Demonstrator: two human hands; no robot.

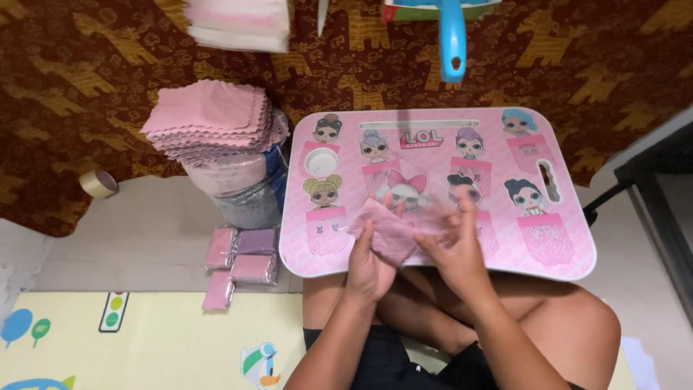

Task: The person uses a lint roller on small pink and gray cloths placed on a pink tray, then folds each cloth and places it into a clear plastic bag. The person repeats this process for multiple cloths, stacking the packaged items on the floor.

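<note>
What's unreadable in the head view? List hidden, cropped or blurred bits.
- Right hand: motion-blurred, grip unclear.
- Clear plastic sleeve: see-through and blurred, edges hard to trace.
- Pink cloth: near corner hidden under left hand.
- Blue-handled tool: head cropped by top edge.
- White folded stack: cropped by top edge, blurred.

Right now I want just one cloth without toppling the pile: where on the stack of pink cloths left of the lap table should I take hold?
Probably pinch the top cloth at its scalloped front-right edge, coming from above on the lap table side. The stack of pink cloths sits high on wrapped bundles, and its fanned edges look free there.
</note>
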